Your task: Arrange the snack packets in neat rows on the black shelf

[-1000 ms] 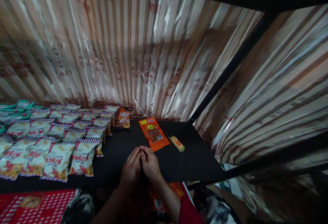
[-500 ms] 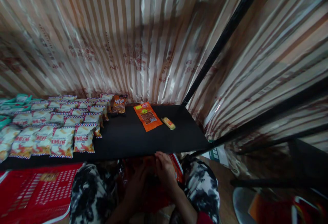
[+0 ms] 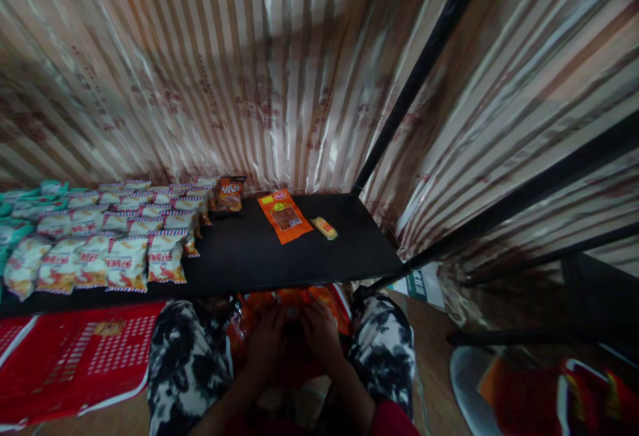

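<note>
Both hands low among orange packets, below the shelf's front edge

Bottom centre of frame: left hand [image 3: 269, 339] and right hand [image 3: 319, 333] side by side, a narrow dark gap between them. Both reach over a cluster of glossy orange plastic packets [image 3: 295, 295], just below the front edge of a flat black shelf [image 3: 279, 266]. Fingers in deep shade; cannot tell whether they grip a packet or only rest there. Legs in black-and-white mottled cloth trousers [image 3: 187, 366] flank the cluster, leaving little room sideways.

Shelf edge runs across the frame, its right corner meeting a straight black post [image 3: 414, 90]. Black surface shows from the bags at left to that corner, and in front of two pieces at centre: a flat rectangular orange packet [image 3: 284, 216] with a brown panel, set at a slant, and a small oblong yellow packet [image 3: 325, 227] just right of it, apart.

Left half of frame: puffy white plastic bags [image 3: 126, 263] with striped crimped ends, close-packed in rows. A brown-and-orange bag [image 3: 230, 195] stands at their back right; crumpled teal packets [image 3: 16, 231] at far left.

Lower left: red plastic basket [image 3: 94, 363], perforated wall, white handle. Behind the shelf: shiny striped sheeting [image 3: 279, 70], wrinkled, reddish print. Lower right: brown floor [image 3: 433, 356].
</note>
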Action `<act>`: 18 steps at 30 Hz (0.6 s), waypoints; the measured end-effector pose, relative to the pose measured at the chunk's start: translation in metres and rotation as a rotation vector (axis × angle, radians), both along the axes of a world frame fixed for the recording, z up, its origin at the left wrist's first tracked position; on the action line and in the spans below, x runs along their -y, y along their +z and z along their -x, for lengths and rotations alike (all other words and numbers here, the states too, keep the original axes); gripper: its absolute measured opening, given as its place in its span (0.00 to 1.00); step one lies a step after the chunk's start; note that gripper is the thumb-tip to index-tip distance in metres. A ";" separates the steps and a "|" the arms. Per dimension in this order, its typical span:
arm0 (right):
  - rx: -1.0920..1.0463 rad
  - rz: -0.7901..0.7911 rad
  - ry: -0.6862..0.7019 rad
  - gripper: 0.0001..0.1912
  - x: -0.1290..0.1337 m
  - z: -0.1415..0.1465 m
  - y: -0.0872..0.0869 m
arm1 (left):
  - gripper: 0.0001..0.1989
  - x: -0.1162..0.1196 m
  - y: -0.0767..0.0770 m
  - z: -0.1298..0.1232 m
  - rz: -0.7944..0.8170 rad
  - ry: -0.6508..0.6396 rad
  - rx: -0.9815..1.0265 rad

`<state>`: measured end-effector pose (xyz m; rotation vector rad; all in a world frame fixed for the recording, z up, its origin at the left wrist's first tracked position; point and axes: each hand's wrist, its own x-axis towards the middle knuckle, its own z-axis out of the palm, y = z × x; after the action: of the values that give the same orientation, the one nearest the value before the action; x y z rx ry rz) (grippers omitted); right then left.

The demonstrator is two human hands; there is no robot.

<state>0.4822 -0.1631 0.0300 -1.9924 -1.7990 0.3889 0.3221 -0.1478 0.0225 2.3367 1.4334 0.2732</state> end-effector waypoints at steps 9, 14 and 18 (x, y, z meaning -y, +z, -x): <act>-0.103 0.056 -0.001 0.15 -0.004 0.004 0.014 | 0.23 0.002 -0.004 0.006 -0.181 -0.033 0.064; -0.222 0.089 -0.044 0.15 -0.002 0.004 0.018 | 0.21 0.005 -0.004 0.011 -0.078 0.056 0.344; -0.336 0.087 -0.041 0.15 0.002 0.005 0.020 | 0.18 0.006 0.004 0.015 0.051 0.167 0.530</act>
<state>0.4769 -0.1647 0.0495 -1.8836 -1.5523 0.7514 0.3070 -0.1535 0.0261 1.9020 1.3371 0.8215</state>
